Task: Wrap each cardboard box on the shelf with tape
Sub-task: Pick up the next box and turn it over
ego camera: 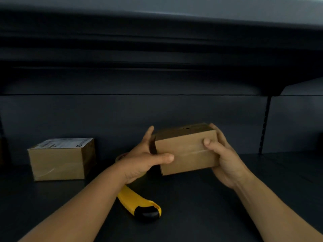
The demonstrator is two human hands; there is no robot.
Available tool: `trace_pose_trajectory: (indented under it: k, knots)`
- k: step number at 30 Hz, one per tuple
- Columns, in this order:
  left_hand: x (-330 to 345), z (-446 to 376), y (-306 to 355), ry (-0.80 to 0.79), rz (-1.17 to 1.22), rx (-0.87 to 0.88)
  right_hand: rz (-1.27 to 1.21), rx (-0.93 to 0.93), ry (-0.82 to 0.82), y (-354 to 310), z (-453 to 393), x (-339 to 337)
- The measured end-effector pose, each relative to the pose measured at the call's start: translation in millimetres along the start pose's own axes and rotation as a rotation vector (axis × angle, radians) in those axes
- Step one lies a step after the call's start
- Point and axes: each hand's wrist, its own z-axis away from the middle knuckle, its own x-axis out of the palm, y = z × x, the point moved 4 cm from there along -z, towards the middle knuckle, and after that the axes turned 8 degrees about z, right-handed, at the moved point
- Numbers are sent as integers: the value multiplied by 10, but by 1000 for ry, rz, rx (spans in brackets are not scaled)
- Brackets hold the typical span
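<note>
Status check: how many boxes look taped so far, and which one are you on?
The labelled box on the left of the shelf looks wrapped: glossy tape shows across its front. A second box is held between the left hand and right hand; how much tape it carries is unclear. The yellow cutter lies unused.

A dark grey shelf (pixel 201 206) carries a taped cardboard box (pixel 59 163) with a printed label at the left, a yellow-and-black utility knife (pixel 139 205) nearer the front, and a tape roll (pixel 120 157), mostly hidden.

Tape roll (pixel 120 157) mostly hidden behind left hand (pixel 145 159).
</note>
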Motion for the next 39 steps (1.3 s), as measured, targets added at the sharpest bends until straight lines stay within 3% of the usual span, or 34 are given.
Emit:
trace_pose_trajectory:
  k: [3,9,16,25,31,35,39]
  knots:
    - [-64,-15,-23,27,-25,48,18,-23,-60,-21,8,21]
    - [-60,19,22,70,-290,140,25,-38,-125,-29,16,66]
    - [37,44,82,100,-460,253,-7,-94,-36,-27,-19,-6]
    - [12,61,59,108,-484,281,32,-121,-1,-70,13,-5]
    - [50,84,77,39,-519,196,17,81,103,-48,29,-47]
    - [86,101,79,-38,-609,49,60,298,167,-7,65,-85]
    - [85,145,31,-69,-726,-99,183,388,215,32,74,-134]
